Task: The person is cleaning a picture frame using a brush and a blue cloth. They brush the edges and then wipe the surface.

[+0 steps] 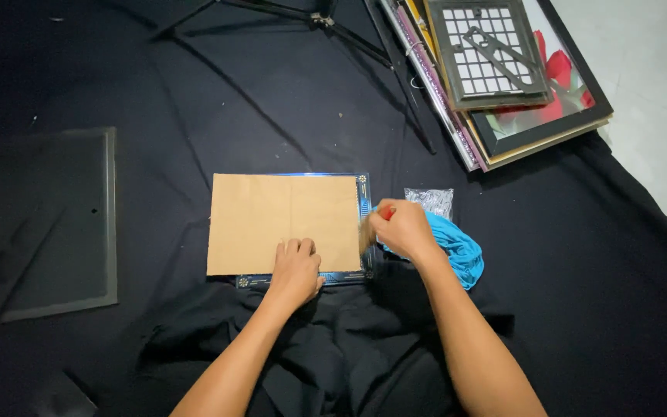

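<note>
Cardboard backing sheet, brown and rectangular, lies flat on a dark picture frame whose blue-edged border shows along the top, right and bottom; both rest on black cloth spread over the floor. Far to the left, well apart, a pane of glass lies flat on the same cloth. The left hand presses down on the cardboard near its lower right corner, fingers curled under and knuckles up, gripping nothing that can be seen. Just beside the frame's right edge, the right hand is closed in a fist around a small tool with a red handle, only a bit of which shows; what kind of tool it is cannot be told. Beneath and behind that wrist sits a bunched blue cloth, touching a small clear plastic bag of shiny bits. At the upper right, several framed pictures lie stacked, near a black tripod's legs.
</note>
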